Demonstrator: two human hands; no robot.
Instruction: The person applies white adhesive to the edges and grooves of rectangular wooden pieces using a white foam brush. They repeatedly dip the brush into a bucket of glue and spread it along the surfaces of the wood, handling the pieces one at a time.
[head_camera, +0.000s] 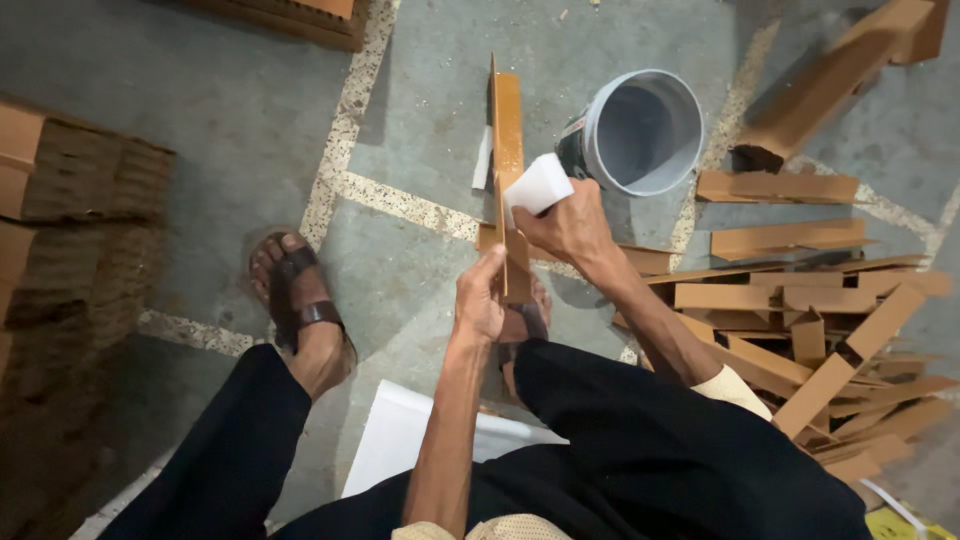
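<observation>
My left hand grips the near end of a long, narrow brown folded cardboard strip and holds it out over the floor, edge up. A white sponge block is in my right hand and presses against the right side of the strip near its middle. Just beyond that hand a grey plastic bucket lies tilted, its open mouth facing me.
A loose heap of similar brown cardboard strips covers the floor at right. Stacked cardboard stands at left. A white sheet lies under my legs. My sandalled foot rests on the concrete floor.
</observation>
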